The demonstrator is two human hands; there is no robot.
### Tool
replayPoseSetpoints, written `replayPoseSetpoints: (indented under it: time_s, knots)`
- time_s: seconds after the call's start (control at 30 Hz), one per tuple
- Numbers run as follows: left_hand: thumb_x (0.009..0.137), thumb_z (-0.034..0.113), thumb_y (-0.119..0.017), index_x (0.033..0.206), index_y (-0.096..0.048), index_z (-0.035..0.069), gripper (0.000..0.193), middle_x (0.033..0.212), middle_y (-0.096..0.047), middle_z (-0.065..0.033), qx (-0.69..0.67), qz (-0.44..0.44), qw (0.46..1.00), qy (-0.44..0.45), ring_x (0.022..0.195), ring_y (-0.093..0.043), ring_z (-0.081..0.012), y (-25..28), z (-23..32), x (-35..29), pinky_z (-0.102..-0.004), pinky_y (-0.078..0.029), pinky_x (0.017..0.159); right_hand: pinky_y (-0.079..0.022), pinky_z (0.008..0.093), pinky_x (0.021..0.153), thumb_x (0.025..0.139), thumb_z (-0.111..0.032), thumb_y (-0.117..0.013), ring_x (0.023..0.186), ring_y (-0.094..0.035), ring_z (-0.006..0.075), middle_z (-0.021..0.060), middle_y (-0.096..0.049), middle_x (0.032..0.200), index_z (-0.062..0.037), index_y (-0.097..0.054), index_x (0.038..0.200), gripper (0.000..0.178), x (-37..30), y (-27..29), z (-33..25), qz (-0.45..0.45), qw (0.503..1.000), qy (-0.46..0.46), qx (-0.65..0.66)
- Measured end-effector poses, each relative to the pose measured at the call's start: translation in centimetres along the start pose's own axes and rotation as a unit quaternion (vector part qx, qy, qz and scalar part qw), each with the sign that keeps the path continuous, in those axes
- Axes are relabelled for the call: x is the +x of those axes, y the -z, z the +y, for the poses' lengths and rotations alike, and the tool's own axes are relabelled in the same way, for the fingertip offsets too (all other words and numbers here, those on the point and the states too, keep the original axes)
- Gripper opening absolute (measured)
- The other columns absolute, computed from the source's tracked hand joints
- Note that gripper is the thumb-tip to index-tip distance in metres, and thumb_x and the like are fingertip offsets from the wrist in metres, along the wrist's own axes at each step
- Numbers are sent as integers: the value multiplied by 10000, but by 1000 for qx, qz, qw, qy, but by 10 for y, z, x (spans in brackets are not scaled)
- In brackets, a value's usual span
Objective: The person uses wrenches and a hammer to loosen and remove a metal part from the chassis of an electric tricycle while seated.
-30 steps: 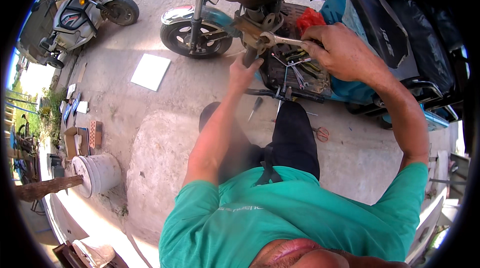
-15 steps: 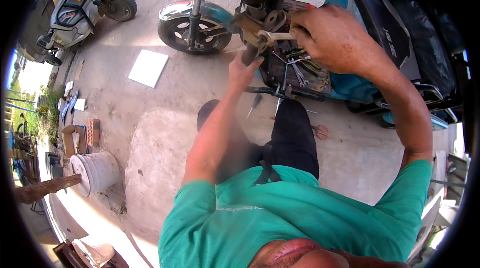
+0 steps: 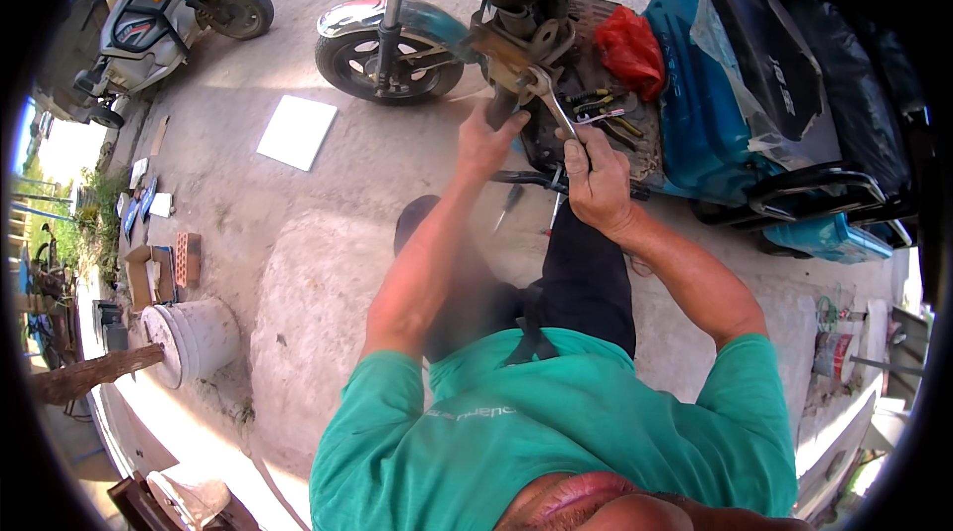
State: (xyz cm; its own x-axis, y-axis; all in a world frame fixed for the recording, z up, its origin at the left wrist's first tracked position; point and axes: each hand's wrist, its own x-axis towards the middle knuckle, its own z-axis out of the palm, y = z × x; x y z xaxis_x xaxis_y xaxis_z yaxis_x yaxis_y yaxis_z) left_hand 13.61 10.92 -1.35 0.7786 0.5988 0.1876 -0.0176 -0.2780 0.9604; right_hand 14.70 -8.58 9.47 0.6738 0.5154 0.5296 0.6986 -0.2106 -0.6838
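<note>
Head view: the right hand (image 3: 599, 179) is clamped on the lower shank of a silver spanner (image 3: 561, 114), fingers and thumb together around it; the tool slants up and to the left, its far end against a rusty metal bracket (image 3: 504, 52) at the front of a blue vehicle (image 3: 700, 124); how that end seats there is too small to tell; the left hand (image 3: 484, 146) is closed around the lower end of a dark cylindrical part (image 3: 500, 109), just below the bracket, its thumb lying along the right side; how tightly it presses, I cannot tell.

Near the right hand, pliers (image 3: 624, 126) and other tools lie on the vehicle's dirty footboard (image 3: 647, 162), with a crumpled red bag (image 3: 631, 50) behind them; a black bar (image 3: 524, 177) runs along the near edge; to the left of the bracket stands the front wheel (image 3: 382, 69) under its shiny mudguard (image 3: 359, 21); a screwdriver (image 3: 509, 205) lies on the concrete ground (image 3: 328, 283) near the person's dark-clad knees; farther left are a white square panel (image 3: 298, 132), a perforated brick (image 3: 187, 260) and a pale lidded bucket (image 3: 204, 342); a grey three-wheeler (image 3: 149, 45) stands at the upper left, well apart.
</note>
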Motion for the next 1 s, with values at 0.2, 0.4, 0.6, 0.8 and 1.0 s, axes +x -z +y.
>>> replayPoseSetpoints:
  time_s: [0.2,0.4,0.6,0.8,1.0]
  knots:
    - [851,350,-788,1157,-659,-17,495,998,-735,-209,-34,-6,999,-6,929,-713,-324,0,-4,2,-414,-533,840,-536,468,665,1028,-172,-561,761,-696,421,195,-677,798,-54,-646,1135,181,-11,-52,17,34,997,-23,65]
    - [876,285,-752,1177,-642,-10,435,1024,-731,-188,9,-3,1000,-28,933,-703,-300,1,-18,7,-404,-531,832,-472,465,623,1056,-284,-553,685,-630,419,206,-612,755,-44,-623,1050,251,-26,-28,18,-45,992,-82,88]
    - [918,207,-692,1170,-601,10,332,907,-679,-87,-71,-49,996,25,791,-636,-170,-1,-12,5,-329,-508,712,-438,443,582,1035,-287,-569,587,-592,279,134,-513,636,-17,-571,940,286,-123,3,58,-107,954,-227,166]
    - [933,180,-661,1162,-586,8,296,873,-657,-78,-48,-35,998,37,753,-623,-178,2,-29,7,-336,-506,693,-347,251,437,1078,-226,-527,496,-424,54,-29,-472,637,-23,-588,1001,225,-217,-10,72,-94,767,-467,430]
    - [1006,406,-642,1019,-609,43,365,757,-636,-37,27,-72,997,-27,676,-613,-142,10,-32,10,-292,-485,612,-355,250,445,1062,-240,-568,495,-451,49,-37,-498,634,-80,-552,866,254,-227,-21,78,-142,730,-472,473]
